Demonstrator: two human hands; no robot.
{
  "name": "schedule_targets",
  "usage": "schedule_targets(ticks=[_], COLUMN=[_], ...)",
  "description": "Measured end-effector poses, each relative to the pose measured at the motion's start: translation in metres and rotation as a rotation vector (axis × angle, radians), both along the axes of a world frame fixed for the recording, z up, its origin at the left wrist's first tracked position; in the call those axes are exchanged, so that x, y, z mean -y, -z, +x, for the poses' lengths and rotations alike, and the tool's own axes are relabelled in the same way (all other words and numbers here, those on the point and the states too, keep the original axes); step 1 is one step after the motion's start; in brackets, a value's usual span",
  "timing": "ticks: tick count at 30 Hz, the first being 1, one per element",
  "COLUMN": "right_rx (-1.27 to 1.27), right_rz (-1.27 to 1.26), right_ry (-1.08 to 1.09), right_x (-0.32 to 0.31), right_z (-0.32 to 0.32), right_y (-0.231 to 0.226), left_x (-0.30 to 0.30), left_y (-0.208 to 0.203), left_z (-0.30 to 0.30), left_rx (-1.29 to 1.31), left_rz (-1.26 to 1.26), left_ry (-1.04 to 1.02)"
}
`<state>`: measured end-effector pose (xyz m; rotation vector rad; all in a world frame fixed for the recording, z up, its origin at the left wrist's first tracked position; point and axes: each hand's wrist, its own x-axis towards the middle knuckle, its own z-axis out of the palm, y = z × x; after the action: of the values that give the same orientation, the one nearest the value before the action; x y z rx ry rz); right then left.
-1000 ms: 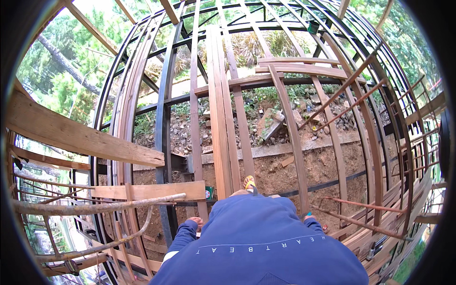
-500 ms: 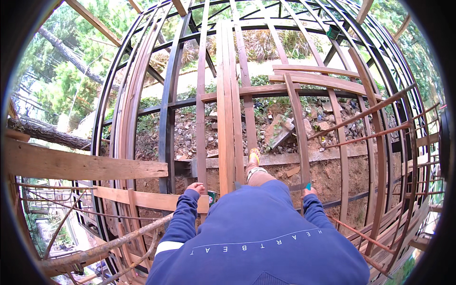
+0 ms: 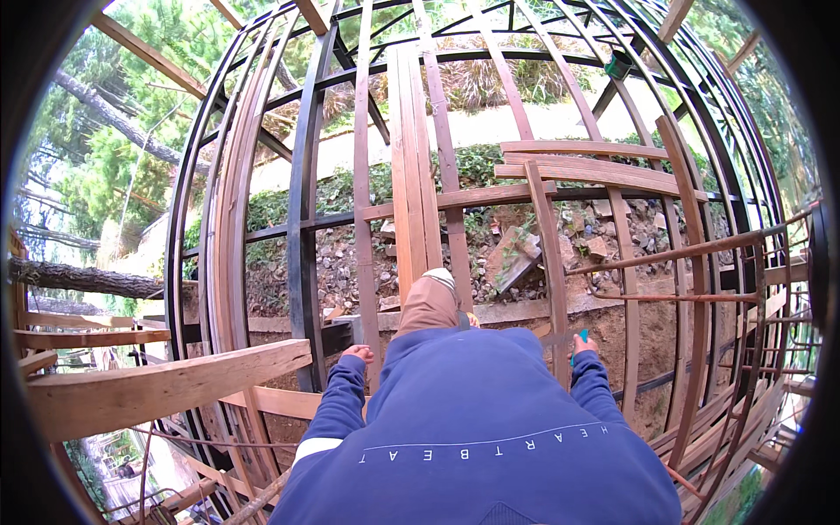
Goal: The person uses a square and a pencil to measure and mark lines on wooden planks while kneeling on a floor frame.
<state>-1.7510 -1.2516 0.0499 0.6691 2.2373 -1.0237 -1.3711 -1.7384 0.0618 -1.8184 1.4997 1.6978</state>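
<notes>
My left hand [image 3: 358, 353] hangs beside my left thigh with its fingers curled in, and nothing shows in it. Close by it is the end of a dark metal beam [image 3: 337, 336]. On the other side, my right hand [image 3: 585, 346] is closed around a small teal object [image 3: 575, 357], which sticks out above and below the fingers; its full shape is hidden. A wooden joist [image 3: 547, 254] runs just left of that hand. My brown-trousered leg [image 3: 429, 306] is stretched forward over a pair of lighter planks [image 3: 407, 175].
Wooden joists and black metal beams [image 3: 304, 175] form an open frame above rubble [image 3: 507, 254] and soil. Loose boards [image 3: 595, 171] lie across at right. A thick plank [image 3: 175, 381] juts in from the left; rusty rebar [image 3: 674, 262] sticks in from the right. A green bucket [image 3: 618, 65] is far right.
One leg has swung forward over the light planks and the other foot is now mostly hidden. My right hand has moved slightly right with the teal object. The view has shifted forward.
</notes>
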Motion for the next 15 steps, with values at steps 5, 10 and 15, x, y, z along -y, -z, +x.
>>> schedule_targets(ticks=[5,10,15], right_rx=[-0.144,-0.227,-0.250], right_rz=[-0.168,-0.163,0.075], right_ry=[0.202,0.207,-0.139], right_x=[0.077,0.156,0.236], right_z=[-0.069,-0.136,-0.212], right_y=[-0.014,0.014,-0.007], left_x=[0.036,0.083,0.133], left_y=[0.030,0.059,0.060], left_z=[-0.057,-0.110,-0.172], left_rx=[-0.033,-0.029,0.003], left_rz=[0.120,0.163,0.156], left_ry=[0.040,-0.032,-0.186])
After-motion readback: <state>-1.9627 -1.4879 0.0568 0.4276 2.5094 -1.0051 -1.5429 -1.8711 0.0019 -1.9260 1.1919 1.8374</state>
